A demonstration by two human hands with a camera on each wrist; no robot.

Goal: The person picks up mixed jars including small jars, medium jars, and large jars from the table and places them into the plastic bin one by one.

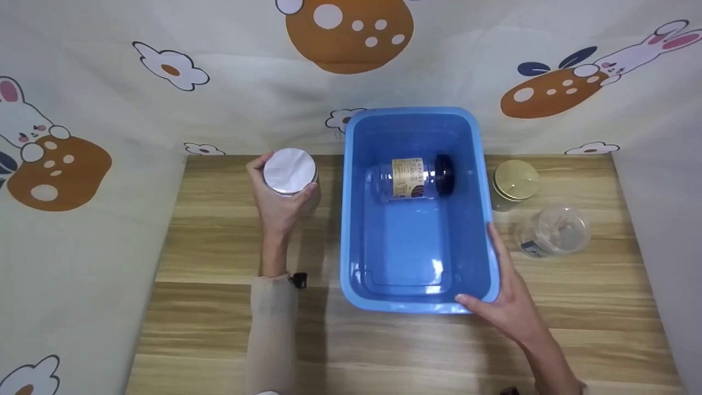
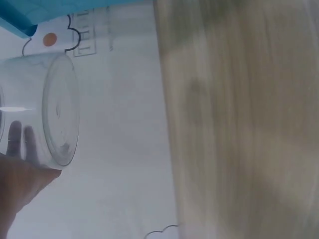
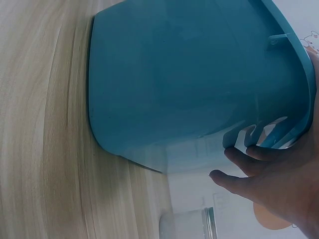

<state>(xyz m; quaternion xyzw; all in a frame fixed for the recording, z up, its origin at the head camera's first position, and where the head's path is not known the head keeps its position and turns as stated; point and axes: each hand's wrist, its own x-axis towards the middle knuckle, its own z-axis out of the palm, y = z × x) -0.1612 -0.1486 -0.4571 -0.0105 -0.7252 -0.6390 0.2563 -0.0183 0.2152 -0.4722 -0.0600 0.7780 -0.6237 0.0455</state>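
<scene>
My left hand [image 1: 278, 211] grips a clear round jar [image 2: 62, 109] with a silvery white top, left of the blue plastic bin [image 1: 346, 219]. In the left wrist view the jar's base shows clear of the wooden surface. My right hand [image 1: 513, 304] holds the bin's near right corner, thumb over the front rim and fingers along the outer side wall. Inside the bin, a clear jar [image 1: 408, 178] with a beige label and a dark lid lies on its side towards the back.
Right of the bin stand a jar with a gold lid [image 1: 515, 181] and a clear lidded container [image 1: 562, 230] with a blue label. Wood-grain tabletop [image 1: 208, 329] lies beneath everything. A patterned cloth [image 1: 236, 109] with rabbits and flowers rises behind and on the left.
</scene>
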